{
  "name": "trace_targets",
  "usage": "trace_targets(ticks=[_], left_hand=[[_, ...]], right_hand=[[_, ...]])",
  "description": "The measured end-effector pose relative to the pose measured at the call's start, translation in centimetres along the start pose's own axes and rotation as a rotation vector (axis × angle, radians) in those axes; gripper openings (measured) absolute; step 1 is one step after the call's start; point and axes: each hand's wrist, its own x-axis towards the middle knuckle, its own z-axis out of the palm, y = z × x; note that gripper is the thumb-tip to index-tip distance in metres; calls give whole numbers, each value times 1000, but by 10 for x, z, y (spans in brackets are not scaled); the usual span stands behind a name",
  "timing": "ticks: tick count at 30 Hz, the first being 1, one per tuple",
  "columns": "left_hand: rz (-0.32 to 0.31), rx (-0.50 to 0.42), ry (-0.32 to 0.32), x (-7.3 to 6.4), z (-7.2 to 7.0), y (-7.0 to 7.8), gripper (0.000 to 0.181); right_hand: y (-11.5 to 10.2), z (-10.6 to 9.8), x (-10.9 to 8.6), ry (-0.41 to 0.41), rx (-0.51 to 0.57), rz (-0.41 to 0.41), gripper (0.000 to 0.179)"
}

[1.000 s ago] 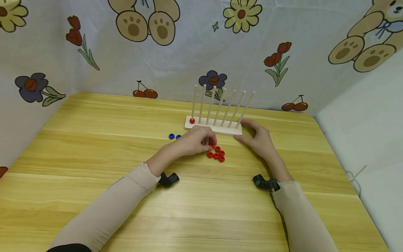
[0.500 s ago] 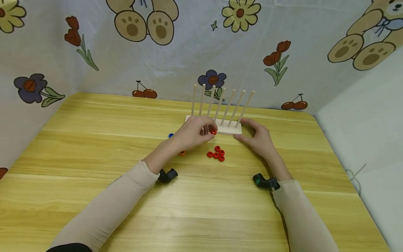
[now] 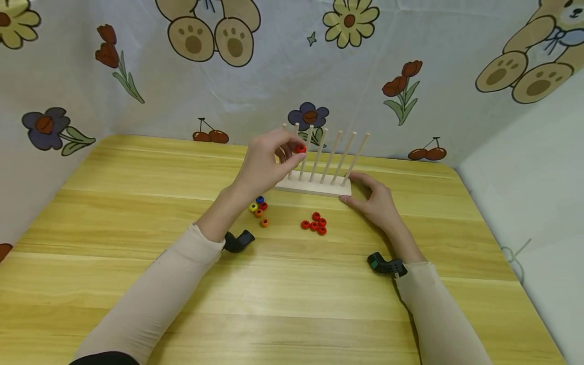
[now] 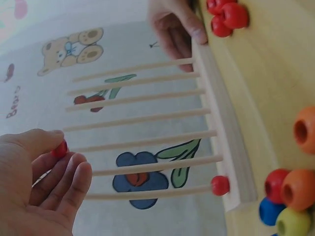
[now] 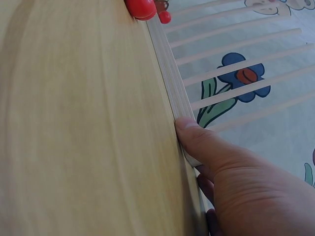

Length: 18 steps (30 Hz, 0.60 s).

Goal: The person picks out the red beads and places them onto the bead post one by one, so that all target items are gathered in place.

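Observation:
My left hand, raised in front of the pegs at the stand's left side, pinches a red bead between thumb and fingers. In the left wrist view that bead is near the peg tips. The wooden peg stand has a row of several upright pegs on a flat base. One red bead sits at the bottom of the end peg, hidden behind the left hand in the head view. My right hand grips the right end of the base, thumb on the front edge and fingers behind.
Several red beads lie in a cluster before the stand. Left of them is a mixed group with orange, yellow, blue and red beads. A patterned cloth hangs behind the wooden table.
My left hand has lifted a red bead from the cluster and carried it up and slightly left to the peg tops. My right hand has stayed at the base's end.

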Motion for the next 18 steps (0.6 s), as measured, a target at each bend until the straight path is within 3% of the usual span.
trace_targets(ticks=[9, 13, 18], left_hand=[[-20, 65, 268, 13, -18, 5, 16], [-38, 103, 305, 15, -20, 3, 16], [-87, 137, 287, 14, -19, -1, 14]], right_hand=[[0, 0, -1, 6, 2, 13, 67], [0, 1, -1, 8, 2, 8, 68], [0, 1, -1, 10, 2, 3, 68]])
